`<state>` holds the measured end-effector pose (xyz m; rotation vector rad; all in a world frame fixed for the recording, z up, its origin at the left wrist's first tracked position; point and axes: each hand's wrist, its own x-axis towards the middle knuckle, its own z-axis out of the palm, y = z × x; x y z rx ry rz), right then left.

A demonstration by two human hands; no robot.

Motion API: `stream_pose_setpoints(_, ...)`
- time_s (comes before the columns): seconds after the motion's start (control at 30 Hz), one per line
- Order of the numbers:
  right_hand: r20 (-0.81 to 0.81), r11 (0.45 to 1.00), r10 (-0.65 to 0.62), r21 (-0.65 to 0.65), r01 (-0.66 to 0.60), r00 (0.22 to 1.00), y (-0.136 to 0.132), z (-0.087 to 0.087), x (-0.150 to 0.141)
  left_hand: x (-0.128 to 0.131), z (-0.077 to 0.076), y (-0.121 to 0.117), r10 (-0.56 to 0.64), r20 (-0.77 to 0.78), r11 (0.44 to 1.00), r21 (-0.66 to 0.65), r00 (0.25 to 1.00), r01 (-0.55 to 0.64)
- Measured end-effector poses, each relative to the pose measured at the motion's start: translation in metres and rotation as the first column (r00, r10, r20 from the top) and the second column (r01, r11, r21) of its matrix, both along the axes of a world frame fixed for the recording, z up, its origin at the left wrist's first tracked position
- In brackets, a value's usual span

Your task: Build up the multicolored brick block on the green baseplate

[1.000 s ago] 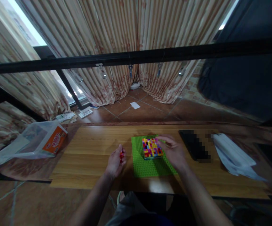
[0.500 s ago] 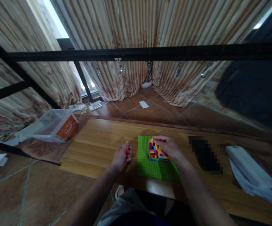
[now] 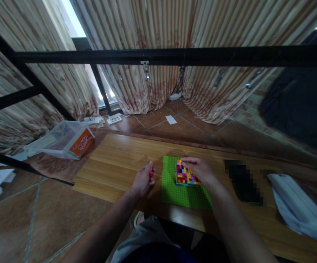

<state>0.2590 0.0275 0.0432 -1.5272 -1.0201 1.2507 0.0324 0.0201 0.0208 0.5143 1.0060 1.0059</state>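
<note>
A green studded baseplate (image 3: 170, 193) lies on the wooden table. On it sits a low block of multicoloured toy bricks (image 3: 184, 178), with red, yellow, pink, purple and dark studs on top. Over the far right part of this block is my right hand (image 3: 202, 171), its thumb and fingers closed together at the far edge; whatever is between the fingertips is hidden. Left of the baseplate, just above the table, my left hand (image 3: 144, 179) is curled around a few small red toy bricks (image 3: 151, 174).
A clear plastic bin (image 3: 65, 140) with an orange label stands beyond the table's left end. To the right lie a blurred-out black object (image 3: 243, 182) and a white plastic packet (image 3: 295, 201). A black metal bar (image 3: 161, 56) crosses ahead of the curtains (image 3: 158, 29).
The whole view has shifted slightly, so things appear a little farther right. Both hands keep nearly the same places, the right one still over the brick block.
</note>
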Motion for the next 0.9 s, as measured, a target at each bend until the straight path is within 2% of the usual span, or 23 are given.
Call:
stream_pose_setpoints(0.27, 0.11, 1.0, 0.023, -0.013, -0.022, 0.994, 0.003, 0.0, -0.001, 0.0, 0.0, 0.0, -0.012, -0.011, 1.0, -0.006, 1.0, 0.012)
stream_pose_setpoints(0.43, 0.102, 1.0, 0.027, -0.016, -0.025, 0.994, -0.002, 0.002, 0.001, 0.001, 0.001, 0.0, -0.005, -0.004, 1.0, -0.021, 1.0, 0.005)
stream_pose_setpoints(0.5, 0.196, 0.998, -0.044, 0.051, 0.035, 0.98, -0.008, 0.005, 0.0, 0.001, 0.0, -0.001, -0.009, -0.001, 1.0, -0.025, 1.0, 0.009)
stream_pose_setpoints(0.57, 0.373, 0.968, -0.184, 0.231, 0.102, 0.909, -0.017, 0.011, -0.006, 0.001, -0.001, -0.001, -0.018, 0.002, 0.999, -0.026, 1.0, 0.018)
stream_pose_setpoints(0.6, 0.455, 0.934, -0.255, 0.344, 0.096, 0.853, -0.023, 0.015, -0.012, 0.001, -0.001, -0.001, -0.025, 0.005, 0.999, -0.027, 1.0, 0.025)
stream_pose_setpoints(0.63, 0.513, 0.894, -0.302, 0.445, 0.052, 0.803, -0.028, 0.019, -0.02, 0.001, -0.002, -0.001, -0.029, 0.006, 0.999, -0.027, 1.0, 0.029)
stream_pose_setpoints(0.7, 0.572, 0.855, -0.232, 0.506, -0.115, 0.787, -0.039, 0.025, -0.042, 0.001, -0.002, -0.001, -0.031, 0.007, 0.999, -0.021, 0.999, 0.032)
stream_pose_setpoints(0.8, 0.64, 0.827, -0.062, 0.463, -0.32, 0.766, -0.05, 0.023, -0.079, 0.002, -0.004, -0.002, -0.017, 0.002, 1.0, 0.001, 1.0, 0.017)
stream_pose_setpoints(0.9, 0.69, 0.825, -0.009, 0.414, -0.384, 0.724, -0.05, 0.012, -0.107, 0.003, -0.005, -0.003, 0.012, -0.012, 1.0, 0.024, 1.0, -0.012)
